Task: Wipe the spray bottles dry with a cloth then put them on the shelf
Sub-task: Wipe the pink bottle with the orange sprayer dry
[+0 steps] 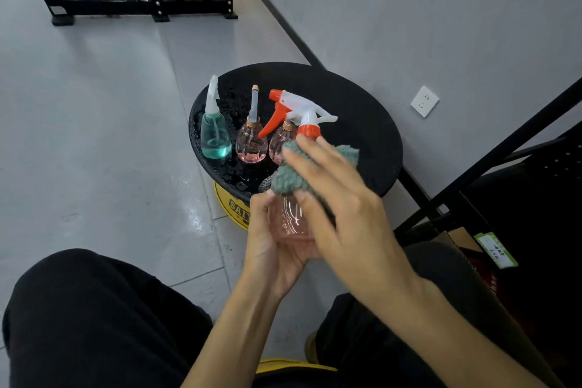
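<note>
Spray bottle, pink body, red-and-white trigger: held centre frame above the lap. Left hand clasps its base; right hand pinches green cloth against its shoulder. Handling: probably best to rotate the body under the cloth, reaching neck and trigger; wet plastic may slip, so grip firmly. Count: four bottles, this one plus three at 12 o'clock on wet black tray: teal bottle, pink bottle, second pink bottle. One cloth. Shelf at 3 o'clock.
</note>
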`<action>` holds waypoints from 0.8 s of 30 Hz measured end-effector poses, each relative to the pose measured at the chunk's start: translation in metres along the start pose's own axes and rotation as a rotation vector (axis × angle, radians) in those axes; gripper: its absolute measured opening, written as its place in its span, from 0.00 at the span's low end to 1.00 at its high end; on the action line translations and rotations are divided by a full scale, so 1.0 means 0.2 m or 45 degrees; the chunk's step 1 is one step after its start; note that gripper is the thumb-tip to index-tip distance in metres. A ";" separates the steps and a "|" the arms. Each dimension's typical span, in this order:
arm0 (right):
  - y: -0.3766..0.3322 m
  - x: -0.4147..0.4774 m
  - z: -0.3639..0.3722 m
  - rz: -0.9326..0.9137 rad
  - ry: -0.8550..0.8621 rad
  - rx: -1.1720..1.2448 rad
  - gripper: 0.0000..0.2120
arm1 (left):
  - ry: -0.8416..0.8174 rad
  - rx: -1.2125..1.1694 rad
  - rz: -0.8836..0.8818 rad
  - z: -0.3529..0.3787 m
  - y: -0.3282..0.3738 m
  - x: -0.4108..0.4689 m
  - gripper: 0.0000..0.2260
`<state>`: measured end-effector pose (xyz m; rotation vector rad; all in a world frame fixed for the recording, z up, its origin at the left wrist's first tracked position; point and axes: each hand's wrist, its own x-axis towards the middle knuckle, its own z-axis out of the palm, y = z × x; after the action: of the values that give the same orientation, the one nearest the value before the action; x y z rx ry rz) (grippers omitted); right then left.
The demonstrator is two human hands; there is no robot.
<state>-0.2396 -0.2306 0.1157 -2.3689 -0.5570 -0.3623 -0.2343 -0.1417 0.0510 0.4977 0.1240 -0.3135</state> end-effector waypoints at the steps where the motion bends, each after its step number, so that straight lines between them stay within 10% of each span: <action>1: 0.02 0.03 -0.01 0.013 0.018 0.020 0.21 | -0.013 0.027 -0.019 0.00 0.00 0.00 0.19; 12: 0.12 0.38 -0.12 -0.074 0.124 -0.092 0.20 | -0.141 0.146 -0.170 0.00 0.00 -0.02 0.35; 24: 0.10 0.37 -0.15 0.014 -0.579 -0.475 0.25 | -0.253 0.266 -0.174 0.02 -0.01 -0.04 0.31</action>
<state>-0.1689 -0.2420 0.1556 -2.8351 -0.7324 0.0975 -0.2415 -0.1435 0.0557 0.6632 -0.0695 -0.5111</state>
